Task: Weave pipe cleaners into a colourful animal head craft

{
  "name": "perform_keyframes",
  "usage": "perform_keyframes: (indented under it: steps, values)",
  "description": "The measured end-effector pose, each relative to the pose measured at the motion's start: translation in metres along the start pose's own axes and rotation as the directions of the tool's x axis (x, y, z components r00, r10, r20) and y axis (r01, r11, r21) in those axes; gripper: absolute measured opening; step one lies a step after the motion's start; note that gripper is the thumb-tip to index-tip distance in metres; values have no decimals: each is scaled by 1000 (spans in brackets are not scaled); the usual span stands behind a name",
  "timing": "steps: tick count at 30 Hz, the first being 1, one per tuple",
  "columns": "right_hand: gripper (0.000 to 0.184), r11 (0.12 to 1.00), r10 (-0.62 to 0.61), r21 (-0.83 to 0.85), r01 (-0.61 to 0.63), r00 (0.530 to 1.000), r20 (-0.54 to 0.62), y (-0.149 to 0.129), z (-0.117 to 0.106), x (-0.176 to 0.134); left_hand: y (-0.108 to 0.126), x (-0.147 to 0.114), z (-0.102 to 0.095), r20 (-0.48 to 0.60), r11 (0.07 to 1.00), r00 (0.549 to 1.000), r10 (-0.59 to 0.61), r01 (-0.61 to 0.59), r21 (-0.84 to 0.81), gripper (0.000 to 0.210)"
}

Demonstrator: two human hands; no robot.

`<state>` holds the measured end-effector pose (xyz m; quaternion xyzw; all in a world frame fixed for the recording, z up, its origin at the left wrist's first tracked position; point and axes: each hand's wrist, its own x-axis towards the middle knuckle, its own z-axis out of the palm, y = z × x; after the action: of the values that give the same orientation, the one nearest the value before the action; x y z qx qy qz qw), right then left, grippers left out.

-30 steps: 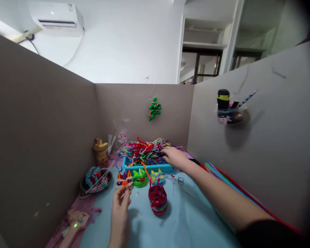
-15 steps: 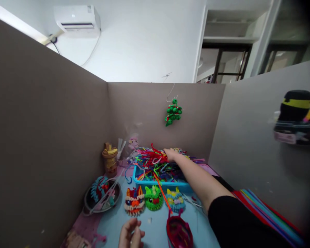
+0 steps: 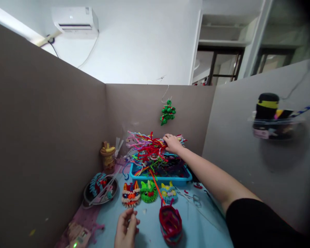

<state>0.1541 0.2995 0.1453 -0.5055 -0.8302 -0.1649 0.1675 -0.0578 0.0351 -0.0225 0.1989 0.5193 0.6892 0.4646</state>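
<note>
Above the blue tray (image 3: pixel 160 179), my right hand (image 3: pixel 172 143) is closed around a thick bunch of pipe cleaners (image 3: pixel 151 148), mostly red, pink and white. More loose pipe cleaners, green and dark ones among them, lie in the tray below. At the lower middle, my left hand (image 3: pixel 126 227) hovers over the blue table with fingers loosely curled and thumb apart; nothing shows in it. To its right stands a dark red woven pipe-cleaner basket (image 3: pixel 170 224). An orange pipe cleaner (image 3: pixel 156 184) runs from the tray toward that basket.
Three animal faces, orange (image 3: pixel 131 195), green (image 3: pixel 149 192) and blue-yellow (image 3: pixel 168 193), line the tray's front. Scissors (image 3: pixel 195 199) lie to the right. At left are a metal bowl (image 3: pixel 115 193) and a brown cup (image 3: pixel 108 158). Grey partitions (image 3: pixel 134 110) enclose the table.
My right hand has raised the bunch of pipe cleaners up from the tray, and its ends now spread wider. The view has shifted slightly. My left hand stays nearly in place.
</note>
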Motion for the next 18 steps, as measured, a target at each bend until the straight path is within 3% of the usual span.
perform_keyframes:
  steps: [2, 7, 9, 13, 18]
  values:
    - [38, 999, 13, 37, -12, 1000, -19, -4, -16, -7, 6, -4, 1, 39, 1000, 999, 17, -17, 3, 59]
    - [35, 988, 46, 152, -41, 998, -32, -16, -49, -33, 21, -16, 3, 9, 996, 996, 83, -83, -24, 59]
    - [38, 962, 62, 269, -50, 997, -37, -22, -62, -46, 24, -19, 4, 2, 995, 996, 87, -87, -39, 59]
    - [36, 786, 121, 614, -72, 992, -38, -30, -88, -76, 26, -24, 5, 10, 995, 996, 86, -85, -52, 58]
    - [35, 680, 228, 731, -59, 964, -135, -31, -111, -110, 24, -25, 6, 15, 993, 996, 87, -86, -78, 54]
